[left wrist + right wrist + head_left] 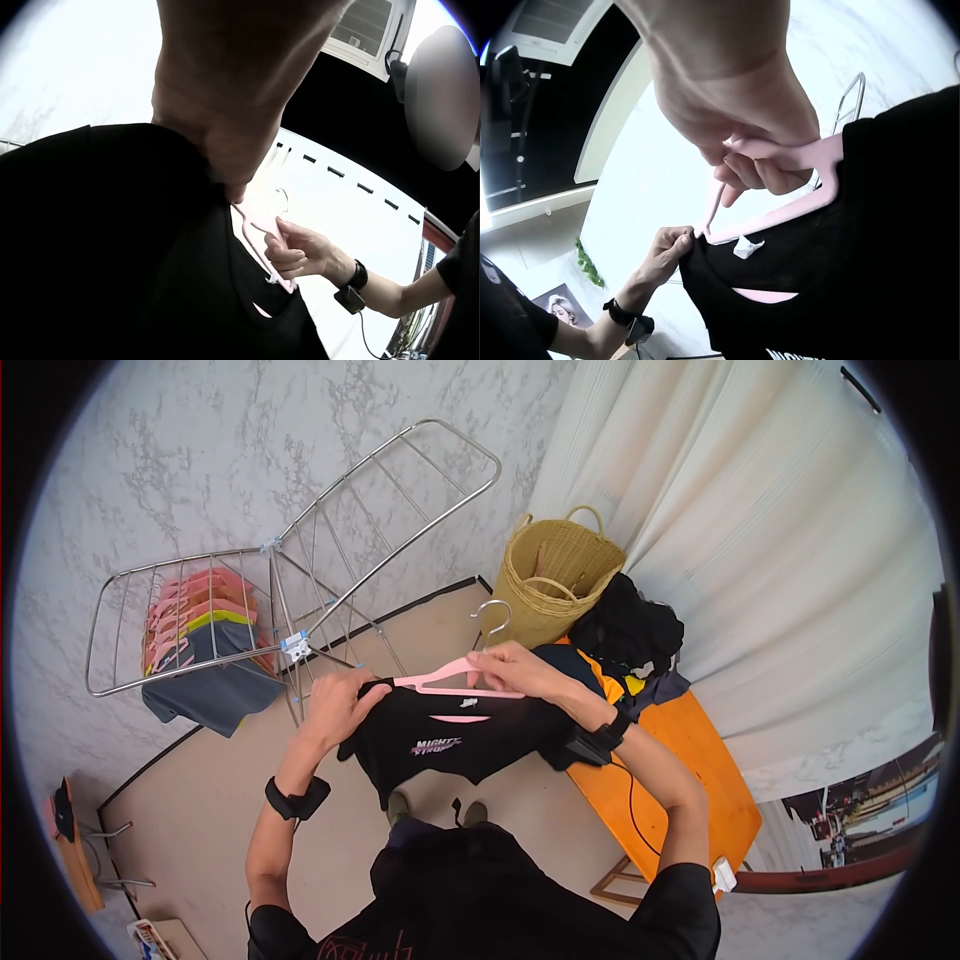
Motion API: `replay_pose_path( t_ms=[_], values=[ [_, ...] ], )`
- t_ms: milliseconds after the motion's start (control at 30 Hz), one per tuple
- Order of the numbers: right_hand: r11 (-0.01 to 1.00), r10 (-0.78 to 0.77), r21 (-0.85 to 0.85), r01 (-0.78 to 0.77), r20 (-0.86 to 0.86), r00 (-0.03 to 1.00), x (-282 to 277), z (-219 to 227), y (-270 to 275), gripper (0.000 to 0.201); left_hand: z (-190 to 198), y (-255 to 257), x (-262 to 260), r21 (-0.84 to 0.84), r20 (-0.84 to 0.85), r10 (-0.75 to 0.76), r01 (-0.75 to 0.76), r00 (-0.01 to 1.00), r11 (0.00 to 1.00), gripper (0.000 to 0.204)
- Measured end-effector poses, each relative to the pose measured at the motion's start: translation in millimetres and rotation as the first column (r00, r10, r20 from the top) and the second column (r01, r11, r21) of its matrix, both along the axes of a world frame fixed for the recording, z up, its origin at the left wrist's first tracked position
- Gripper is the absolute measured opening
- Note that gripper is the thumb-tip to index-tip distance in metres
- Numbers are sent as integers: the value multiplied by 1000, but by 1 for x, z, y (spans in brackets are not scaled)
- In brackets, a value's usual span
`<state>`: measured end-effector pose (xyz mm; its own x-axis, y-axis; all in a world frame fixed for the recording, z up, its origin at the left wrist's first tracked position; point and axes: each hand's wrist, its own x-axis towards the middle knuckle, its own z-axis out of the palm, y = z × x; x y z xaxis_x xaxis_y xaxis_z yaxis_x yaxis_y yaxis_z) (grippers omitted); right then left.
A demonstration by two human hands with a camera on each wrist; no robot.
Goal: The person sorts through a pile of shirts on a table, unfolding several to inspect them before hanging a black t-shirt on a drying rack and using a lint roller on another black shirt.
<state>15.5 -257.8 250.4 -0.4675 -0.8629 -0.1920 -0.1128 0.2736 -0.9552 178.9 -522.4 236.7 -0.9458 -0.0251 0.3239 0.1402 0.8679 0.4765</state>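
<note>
A black T-shirt with small white and pink lettering hangs on a pink clothes hanger in front of the body. My right hand grips the hanger near its metal hook, fingers curled round the pink arm in the right wrist view. At the shirt's left shoulder, my left hand pinches the black fabric beside the hanger's end. The neckline shows a white label, with part of the pink crossbar visible below it.
A metal drying rack stands ahead, with several garments on pink hangers at its left. A wicker basket stands by the curtain. Dark clothes lie piled on an orange table at the right.
</note>
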Motion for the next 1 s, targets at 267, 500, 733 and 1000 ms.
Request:
replay_pose_path(
  t_ms=[267, 500, 733, 1000],
  values=[
    [999, -21, -33, 19, -64, 998, 3, 19, -31, 46, 15, -3, 21, -1, 5, 77, -77, 997, 997, 35],
    [926, -242, -366, 98, -372, 896, 16, 104, -42, 33, 54, -23, 44, 140, -36, 101, -95, 994, 986, 33],
    [998, -35, -66, -13, -673, 739, 8, 92, -56, 31, 88, -40, 49, 118, -163, 176, -157, 971, 980, 40],
    [982, -126, -177, -61, -868, 481, 20, 76, -65, 20, 105, -53, 26, 75, 21, 55, -57, 998, 996, 40]
  ],
)
